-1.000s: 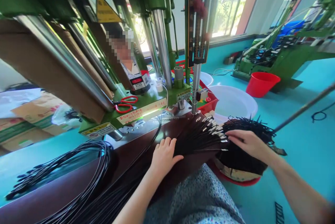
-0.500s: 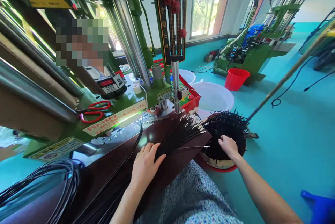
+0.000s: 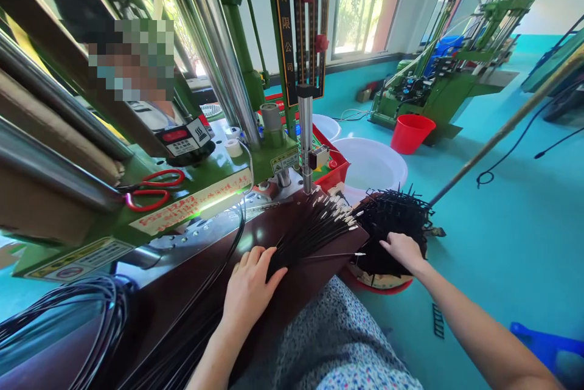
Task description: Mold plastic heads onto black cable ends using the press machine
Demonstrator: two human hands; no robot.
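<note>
My left hand [image 3: 249, 280] rests over a bundle of thin black cables [image 3: 296, 238] on the dark brown tabletop [image 3: 296, 308]. Its fingers curl across the bundle, with the thumb on the near side. White tips fan out at the cables' far end, and one cable lies apart on the near side. To the right, my right hand [image 3: 404, 251] is over a round bin [image 3: 383, 283] heaped with black plastic scraps [image 3: 396, 210]. Its fingers are bent and partly hidden, so whatever they may hold cannot be made out.
A green press [image 3: 201, 195] with red-handled scissors [image 3: 155, 186] stands behind the tabletop. Coiled black cable [image 3: 104, 311] lies at left. White tubs [image 3: 376, 165], a red bucket [image 3: 413, 134] and a black ladder-shaped piece [image 3: 438, 320] are on the floor. A person is behind the press.
My right hand has shifted slightly right, and its thumb points out more. The ladder-shaped piece now shows beside my right forearm. My left hand stays on the cables; the view has turned slightly.
</note>
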